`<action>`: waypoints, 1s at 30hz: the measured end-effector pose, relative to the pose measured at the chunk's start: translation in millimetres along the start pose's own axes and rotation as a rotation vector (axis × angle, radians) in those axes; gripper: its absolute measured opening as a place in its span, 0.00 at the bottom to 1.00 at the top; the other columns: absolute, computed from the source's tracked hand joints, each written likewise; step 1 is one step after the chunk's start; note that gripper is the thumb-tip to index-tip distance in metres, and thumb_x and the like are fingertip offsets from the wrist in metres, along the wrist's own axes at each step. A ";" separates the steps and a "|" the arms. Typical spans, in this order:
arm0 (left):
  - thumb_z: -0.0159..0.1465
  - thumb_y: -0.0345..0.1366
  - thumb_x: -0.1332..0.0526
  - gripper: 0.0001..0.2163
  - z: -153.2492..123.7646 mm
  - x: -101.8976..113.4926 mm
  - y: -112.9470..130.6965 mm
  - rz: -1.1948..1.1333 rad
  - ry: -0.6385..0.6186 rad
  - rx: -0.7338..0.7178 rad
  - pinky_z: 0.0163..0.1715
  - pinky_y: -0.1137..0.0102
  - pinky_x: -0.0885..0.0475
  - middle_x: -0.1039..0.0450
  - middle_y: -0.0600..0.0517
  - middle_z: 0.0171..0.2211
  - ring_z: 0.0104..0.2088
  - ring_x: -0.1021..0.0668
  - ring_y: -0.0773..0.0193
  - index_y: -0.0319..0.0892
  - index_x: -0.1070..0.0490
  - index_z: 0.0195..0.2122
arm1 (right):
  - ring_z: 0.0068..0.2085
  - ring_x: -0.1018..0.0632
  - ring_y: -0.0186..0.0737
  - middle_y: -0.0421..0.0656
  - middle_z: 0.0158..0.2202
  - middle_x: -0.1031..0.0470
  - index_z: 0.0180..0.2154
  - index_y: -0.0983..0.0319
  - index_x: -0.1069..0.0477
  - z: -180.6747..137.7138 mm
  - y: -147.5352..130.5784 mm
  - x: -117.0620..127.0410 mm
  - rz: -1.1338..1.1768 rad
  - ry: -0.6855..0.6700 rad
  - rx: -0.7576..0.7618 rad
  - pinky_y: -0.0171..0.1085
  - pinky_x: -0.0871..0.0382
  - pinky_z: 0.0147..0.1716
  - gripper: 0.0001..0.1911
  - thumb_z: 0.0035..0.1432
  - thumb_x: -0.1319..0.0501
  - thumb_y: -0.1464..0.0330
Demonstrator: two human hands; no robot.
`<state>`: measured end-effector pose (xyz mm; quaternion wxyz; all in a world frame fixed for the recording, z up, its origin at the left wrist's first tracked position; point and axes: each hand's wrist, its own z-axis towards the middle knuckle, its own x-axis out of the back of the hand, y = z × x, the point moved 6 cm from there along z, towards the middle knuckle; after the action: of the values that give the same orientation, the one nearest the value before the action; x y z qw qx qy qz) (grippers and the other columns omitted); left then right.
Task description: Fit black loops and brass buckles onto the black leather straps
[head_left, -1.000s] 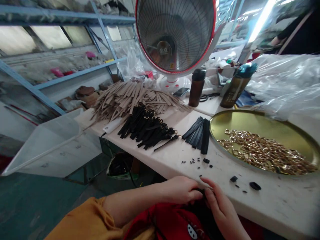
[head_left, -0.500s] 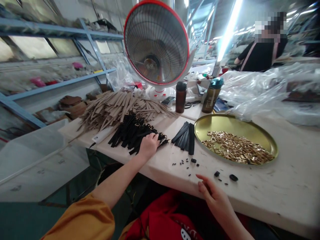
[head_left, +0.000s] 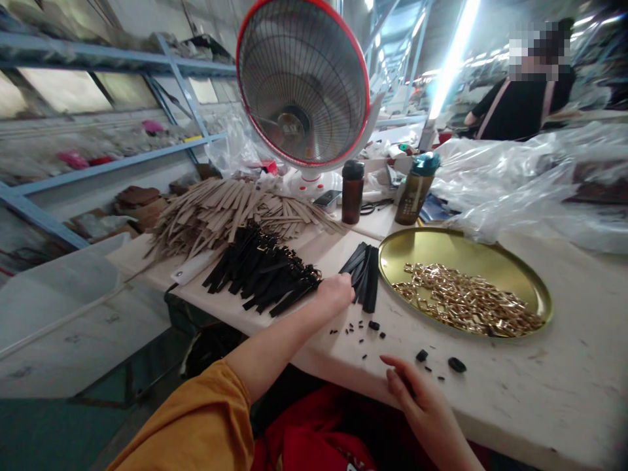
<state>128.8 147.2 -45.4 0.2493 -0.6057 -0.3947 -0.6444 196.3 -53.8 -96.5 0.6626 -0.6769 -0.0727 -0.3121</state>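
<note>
On our pale table [head_left: 579, 366] sits the golden tray [head_left: 441, 248]. Left of the tray lies a heap of black buckled straps [head_left: 265, 271]; just beside the tray's left rim, flat black strips [head_left: 371, 281]. Our right hand [head_left: 422, 396], nearer us than the tray, has thumb and forefinger spread. Our left hand [head_left: 337, 291], left of the tray, is at the strips; we cannot tell whether it pinches one. Black bits [head_left: 373, 325] lie before the tray.
</note>
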 end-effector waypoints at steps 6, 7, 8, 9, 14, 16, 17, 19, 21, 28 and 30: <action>0.59 0.37 0.47 0.04 -52.8 75.6 5.6 -0.429 0.402 -0.185 0.44 0.69 0.35 0.33 0.47 0.45 0.44 0.29 0.65 0.43 0.40 0.33 | 0.28 0.27 0.39 0.42 0.26 0.28 0.42 0.60 0.31 8.7 1.4 0.5 0.116 -0.036 -0.058 0.35 0.33 0.27 0.16 0.58 0.50 0.60; 0.58 0.37 0.46 0.05 -62.8 81.6 9.4 -0.490 0.405 -0.218 0.44 0.69 0.35 0.32 0.48 0.44 0.43 0.29 0.65 0.43 0.42 0.32 | 0.27 0.28 0.39 0.41 0.25 0.29 0.42 0.60 0.31 9.9 0.2 2.0 0.131 -0.035 -0.066 0.35 0.34 0.27 0.16 0.58 0.50 0.60; 0.58 0.38 0.46 0.06 -70.7 82.6 14.4 -0.524 0.349 -0.240 0.42 0.70 0.34 0.31 0.49 0.40 0.40 0.28 0.66 0.44 0.43 0.31 | 0.26 0.28 0.38 0.40 0.24 0.30 0.42 0.60 0.31 11.0 -1.1 4.6 0.140 -0.032 -0.071 0.34 0.34 0.26 0.16 0.58 0.50 0.60; 0.57 0.39 0.45 0.07 -77.2 81.1 19.3 -0.540 0.288 -0.246 0.38 0.71 0.33 0.30 0.51 0.35 0.35 0.28 0.67 0.44 0.43 0.30 | 0.26 0.29 0.37 0.40 0.23 0.31 0.42 0.60 0.31 11.9 -2.3 8.4 0.144 -0.029 -0.073 0.34 0.35 0.25 0.16 0.59 0.50 0.60; 0.56 0.40 0.44 0.08 -87.6 39.0 42.9 -0.654 -0.185 -0.247 0.29 0.73 0.35 0.33 0.54 0.27 0.28 0.31 0.68 0.41 0.37 0.32 | 0.29 0.28 0.38 0.42 0.27 0.29 0.41 0.61 0.31 11.2 11.6 52.3 0.074 0.153 -0.126 0.36 0.35 0.29 0.15 0.56 0.47 0.59; 0.57 0.33 0.47 0.09 -88.8 13.2 46.9 -0.828 -0.406 -0.208 0.29 0.73 0.35 0.31 0.52 0.31 0.28 0.29 0.69 0.40 0.36 0.39 | 0.30 0.29 0.39 0.43 0.29 0.29 0.39 0.61 0.31 4.8 28.0 75.6 0.008 0.306 -0.216 0.37 0.35 0.30 0.16 0.55 0.46 0.57; 0.56 0.30 0.48 0.14 -90.5 0.0 47.1 -0.950 -0.516 -0.155 0.28 0.73 0.34 0.31 0.50 0.36 0.29 0.28 0.70 0.40 0.37 0.44 | 0.30 0.29 0.40 0.44 0.29 0.29 0.39 0.61 0.31 0.7 36.0 84.4 -0.024 0.361 -0.265 0.37 0.36 0.29 0.17 0.54 0.46 0.56; 0.53 0.26 0.48 0.24 -97.2 -23.3 46.3 -1.239 -0.718 0.006 0.27 0.74 0.33 0.34 0.46 0.45 0.31 0.26 0.69 0.41 0.44 0.52 | 0.30 0.28 0.40 0.45 0.30 0.28 0.39 0.62 0.31 -6.3 47.1 93.3 -0.067 0.406 -0.330 0.38 0.36 0.29 0.18 0.54 0.46 0.56; 0.49 0.24 0.46 0.32 -106.5 -38.2 46.4 -1.521 -0.861 0.176 0.28 0.73 0.31 0.40 0.43 0.52 0.35 0.24 0.66 0.42 0.51 0.57 | 0.31 0.28 0.41 0.46 0.31 0.27 0.39 0.62 0.31 -10.0 48.6 91.7 -0.099 0.391 -0.336 0.38 0.36 0.30 0.19 0.54 0.46 0.55; 0.44 0.21 0.41 0.42 -135.0 -44.3 45.9 -1.854 -1.019 0.454 0.35 0.69 0.29 0.34 0.42 0.47 0.39 0.24 0.62 0.39 0.59 0.60 | 0.33 0.28 0.42 0.45 0.33 0.27 0.40 0.61 0.31 -3.3 11.7 44.9 -0.136 0.149 -0.202 0.40 0.36 0.32 0.18 0.55 0.47 0.56; 0.45 0.20 0.41 0.42 -140.4 -42.0 46.4 -1.881 -1.042 0.449 0.35 0.68 0.29 0.33 0.43 0.45 0.39 0.24 0.61 0.40 0.59 0.60 | 0.33 0.28 0.42 0.45 0.32 0.28 0.41 0.61 0.32 0.0 5.2 33.0 -0.033 0.093 -0.232 0.40 0.35 0.33 0.19 0.55 0.47 0.55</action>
<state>90.0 0.6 -70.5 -0.4343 -0.2015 -0.8640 -0.1558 225.2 -64.8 -83.8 0.5772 -0.7326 -0.0162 -0.3605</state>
